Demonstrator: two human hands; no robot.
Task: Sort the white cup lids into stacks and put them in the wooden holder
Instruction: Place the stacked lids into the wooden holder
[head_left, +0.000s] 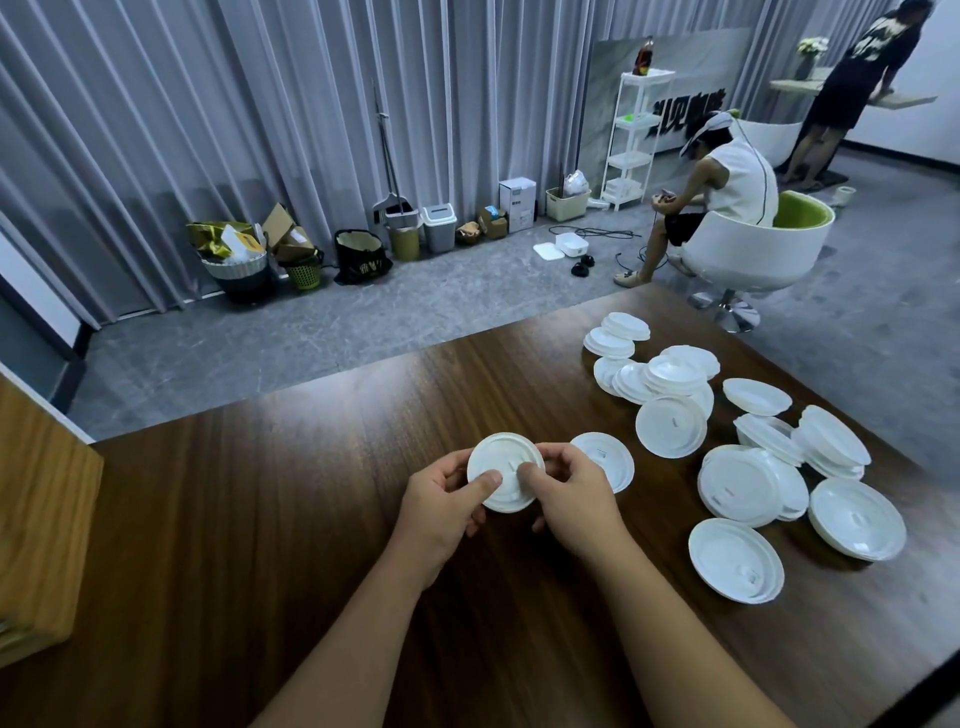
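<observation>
The person stands at a dark wooden table (311, 519) and holds one white lid (505, 472) with both hands, a little above the table top. The left hand (441, 512) grips the lid from the left side, its thumb pressed flat on the top. The right hand (569, 496) grips the right edge, with curled fingers (530, 473) lying over the top of the lid. Just beside the right hand another single lid (610, 460) lies flat on the table. On the right part of the table many more lids (743, 441) lie in loose, overlapping piles. At the far left edge there is a light wooden box (41, 514); I cannot tell if it is the holder.
</observation>
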